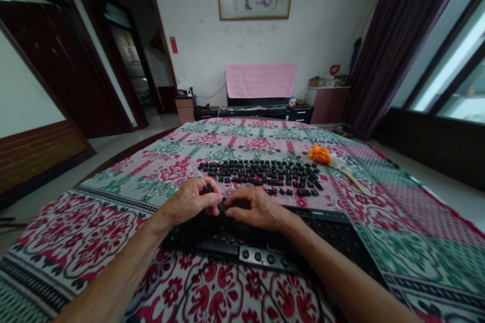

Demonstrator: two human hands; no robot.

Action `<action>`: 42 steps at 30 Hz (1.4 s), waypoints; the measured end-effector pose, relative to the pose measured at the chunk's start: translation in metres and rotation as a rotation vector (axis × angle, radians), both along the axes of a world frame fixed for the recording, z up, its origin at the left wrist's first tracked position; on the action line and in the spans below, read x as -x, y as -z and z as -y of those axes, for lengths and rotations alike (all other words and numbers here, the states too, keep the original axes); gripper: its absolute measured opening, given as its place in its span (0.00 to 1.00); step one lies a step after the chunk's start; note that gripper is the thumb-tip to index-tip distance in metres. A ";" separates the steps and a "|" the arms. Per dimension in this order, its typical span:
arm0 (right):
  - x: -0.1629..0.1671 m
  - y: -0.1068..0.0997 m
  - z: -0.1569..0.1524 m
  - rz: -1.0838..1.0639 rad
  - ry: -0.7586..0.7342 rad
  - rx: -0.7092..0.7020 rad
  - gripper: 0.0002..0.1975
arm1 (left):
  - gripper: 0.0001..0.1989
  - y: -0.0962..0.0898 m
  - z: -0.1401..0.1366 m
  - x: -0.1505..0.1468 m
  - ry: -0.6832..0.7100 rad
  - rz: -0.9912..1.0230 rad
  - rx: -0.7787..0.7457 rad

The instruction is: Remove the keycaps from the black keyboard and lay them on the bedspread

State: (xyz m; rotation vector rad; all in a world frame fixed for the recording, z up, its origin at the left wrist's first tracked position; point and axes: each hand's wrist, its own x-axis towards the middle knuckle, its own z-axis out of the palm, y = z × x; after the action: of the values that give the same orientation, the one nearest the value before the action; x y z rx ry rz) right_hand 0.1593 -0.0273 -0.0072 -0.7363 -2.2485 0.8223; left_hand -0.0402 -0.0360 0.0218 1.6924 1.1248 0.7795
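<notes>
Over the middle of a black keyboard (222, 248), my left hand (193, 199) is closed in a pinch on a small dark piece, which looks like a black keycap (208, 189). My right hand (257, 208) is beside it with curled fingers, its fingertips almost meeting the left ones. A tiny dark thing shows between the fingertips, too small to make out. The keyboard lies with its keys off and round switch points showing along its lower and right parts. Many loose black keycaps (278, 174) are spread in rows just beyond the hands.
A patterned red, green and white cloth (170, 277) covers the table. To the right of the keycaps lie a crumpled orange thing (320, 154) and a flat wooden handle (356, 183). A dark cable (265, 290) runs from the keyboard's near edge. A pink-covered television (261, 81) stands beyond.
</notes>
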 end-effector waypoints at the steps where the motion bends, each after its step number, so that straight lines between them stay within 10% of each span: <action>1: 0.001 0.000 0.001 -0.005 -0.018 0.024 0.09 | 0.06 0.001 0.000 -0.001 -0.002 0.003 -0.007; 12: -0.014 -0.004 -0.010 0.042 0.027 0.245 0.08 | 0.10 0.001 0.001 -0.008 0.074 -0.039 -0.030; 32: -0.037 -0.012 -0.050 0.181 0.503 0.004 0.12 | 0.12 0.011 -0.013 0.003 -0.166 -0.088 -0.122; 42: 0.016 -0.007 -0.064 0.569 0.376 -0.222 0.13 | 0.14 0.009 -0.014 0.007 -0.207 -0.049 -0.134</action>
State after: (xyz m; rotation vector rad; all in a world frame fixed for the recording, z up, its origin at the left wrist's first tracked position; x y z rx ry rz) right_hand 0.1433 0.0363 -0.0003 -1.3587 -2.5031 0.1843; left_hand -0.0470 -0.0216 0.0125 1.7308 1.3227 0.9653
